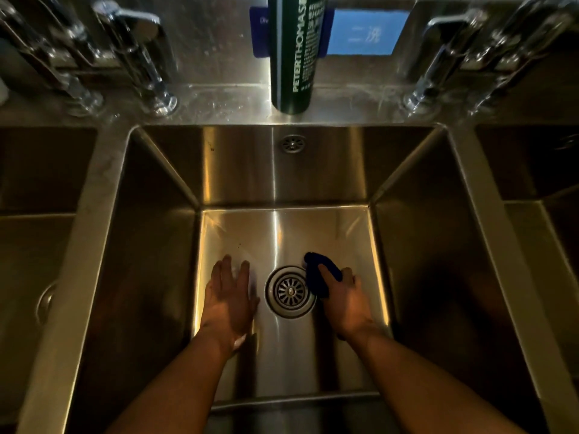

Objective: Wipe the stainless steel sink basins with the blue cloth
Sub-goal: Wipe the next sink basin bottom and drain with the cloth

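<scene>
Blue cloth (317, 275), soft and bunchable, is gripped by right hand (343, 297) beside drain strainer (290, 291); left hand (230, 292) is laid flat opposite.

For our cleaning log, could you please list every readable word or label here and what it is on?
"PETERTHOMAS": on the dark green bottle; its smaller print is blurred.
"洗": on the light blue sign; smaller text beside it unreadable.
"Div": on the dark blue sign, rest hidden behind the bottle.
</scene>
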{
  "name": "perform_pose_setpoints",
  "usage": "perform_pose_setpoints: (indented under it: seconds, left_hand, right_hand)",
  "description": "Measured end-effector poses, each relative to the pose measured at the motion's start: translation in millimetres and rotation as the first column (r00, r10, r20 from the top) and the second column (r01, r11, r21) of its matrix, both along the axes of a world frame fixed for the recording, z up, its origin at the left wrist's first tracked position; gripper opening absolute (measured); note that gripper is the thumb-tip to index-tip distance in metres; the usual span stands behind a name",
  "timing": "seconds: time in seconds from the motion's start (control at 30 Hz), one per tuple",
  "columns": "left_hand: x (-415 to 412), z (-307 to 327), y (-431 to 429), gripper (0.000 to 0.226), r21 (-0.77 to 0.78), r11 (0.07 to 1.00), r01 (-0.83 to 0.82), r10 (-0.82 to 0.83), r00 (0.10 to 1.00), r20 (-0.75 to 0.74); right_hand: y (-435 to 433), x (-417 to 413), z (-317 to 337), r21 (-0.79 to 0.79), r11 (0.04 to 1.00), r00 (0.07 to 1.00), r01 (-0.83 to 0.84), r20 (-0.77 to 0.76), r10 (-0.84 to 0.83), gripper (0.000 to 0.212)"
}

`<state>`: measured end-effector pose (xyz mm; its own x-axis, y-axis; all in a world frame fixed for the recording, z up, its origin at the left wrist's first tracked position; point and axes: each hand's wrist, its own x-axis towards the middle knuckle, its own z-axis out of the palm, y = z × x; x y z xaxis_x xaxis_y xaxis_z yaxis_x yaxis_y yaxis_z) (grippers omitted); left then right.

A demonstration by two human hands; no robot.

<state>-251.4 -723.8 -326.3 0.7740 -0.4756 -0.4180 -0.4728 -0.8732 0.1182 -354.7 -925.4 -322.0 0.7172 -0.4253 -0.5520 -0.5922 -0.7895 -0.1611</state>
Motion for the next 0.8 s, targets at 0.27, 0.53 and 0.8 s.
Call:
perform_pose_setpoints:
  seconds: [0.27, 0.53, 0.8]
  left_hand:
    - [-16.1, 63.1, -21.7, 0.075, -0.052, 0.998, -0.048, 0.05, 0.998, 0.04]
    - [-52.2, 116.5, -45.8, 0.072, -0.097, 0.979, -0.181, 0.183, 0.983, 0.021]
    - [-84.8, 168.5, -66.3, 0.067, -0.098, 0.975, -0.2, 0.204, 0.978, 0.041]
  right_hand:
    - [6.1, -9.2, 52.9, 0.035, 0.998, 0.995, 0.047, 0.091, -0.05, 0.069]
    - [-4.1, -29.1, 111.7, 0.057, 0.998, 0.986, -0.028, 0.166, 0.018, 0.07]
    - [-27.5, -50.5, 169.1, 0.084, 0.996, 0.958, -0.014, 0.286, -0.011, 0.073]
